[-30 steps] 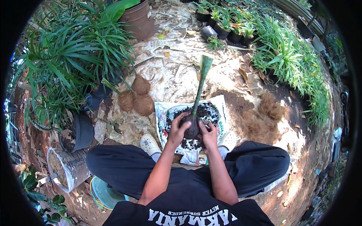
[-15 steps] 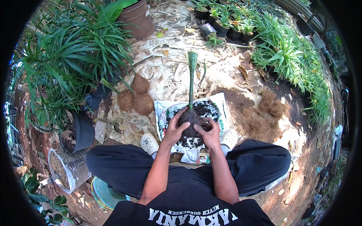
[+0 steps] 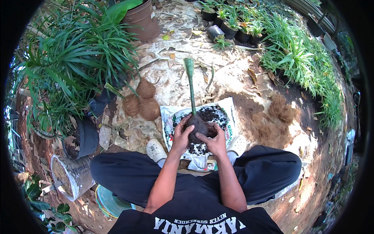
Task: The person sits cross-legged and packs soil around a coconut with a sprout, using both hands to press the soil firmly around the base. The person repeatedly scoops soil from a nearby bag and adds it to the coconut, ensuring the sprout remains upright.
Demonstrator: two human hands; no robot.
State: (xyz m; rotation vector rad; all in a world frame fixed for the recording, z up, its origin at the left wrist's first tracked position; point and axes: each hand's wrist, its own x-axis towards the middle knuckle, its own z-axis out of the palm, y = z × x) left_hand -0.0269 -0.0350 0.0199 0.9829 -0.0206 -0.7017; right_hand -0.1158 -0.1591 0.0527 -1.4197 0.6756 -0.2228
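Between my two hands is a ball of dark soil (image 3: 198,127), with a tall green plant stem (image 3: 191,87) rising from its top. My left hand (image 3: 181,135) curves round the ball's left side, thumb on the front. On the right side my right hand (image 3: 215,137) presses with its thumb low and its fingers behind. The stem leans a little to the left, its leaves cut short at the top. Beneath my hands a white sack (image 3: 227,105) lies spread out, with loose dark soil (image 3: 208,114) on it.
Three brown fibre-wrapped balls (image 3: 149,108) sit left of the sack. Loose brown fibre (image 3: 278,119) lies to the right. Farther out are a black pot (image 3: 86,136), a clear bag-like container (image 3: 74,175), a green bucket (image 3: 111,201) and small potted plants (image 3: 230,29).
The stem has tipped to the left, and the soil ball has turned slightly with it. My right hand has shifted a little left and lower on the ball.
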